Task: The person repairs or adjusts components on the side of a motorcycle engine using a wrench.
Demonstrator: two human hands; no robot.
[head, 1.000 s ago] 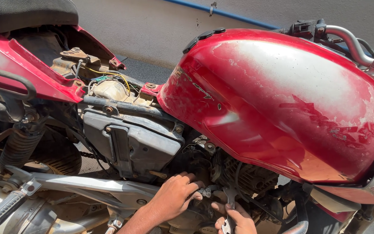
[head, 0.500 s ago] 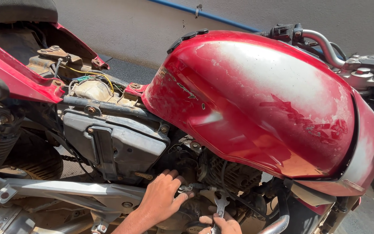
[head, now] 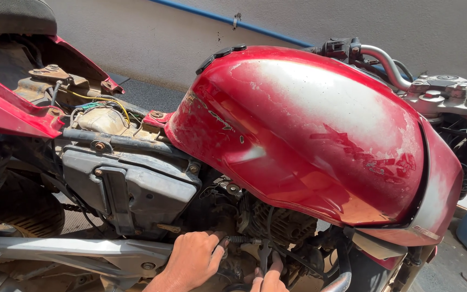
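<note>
Under the red fuel tank [head: 309, 135], the right hand [head: 268, 278] grips an upright spanner [head: 264, 255]; the left hand [head: 193, 259], fingers curled, touches the engine [head: 277, 224] just left of it.

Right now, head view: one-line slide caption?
Left hand and right hand with spanner at engine under worn red fuel tank.

A slim metal wrench [head: 264, 254] stands nearly upright low under the red fuel tank, just in front of the dark finned engine — its forked head up at a threaded, spring-like rod [head: 240, 238] that runs level. The wrench's lower end is pinched in fingertips; the rod's left end meets a thumb.
</note>
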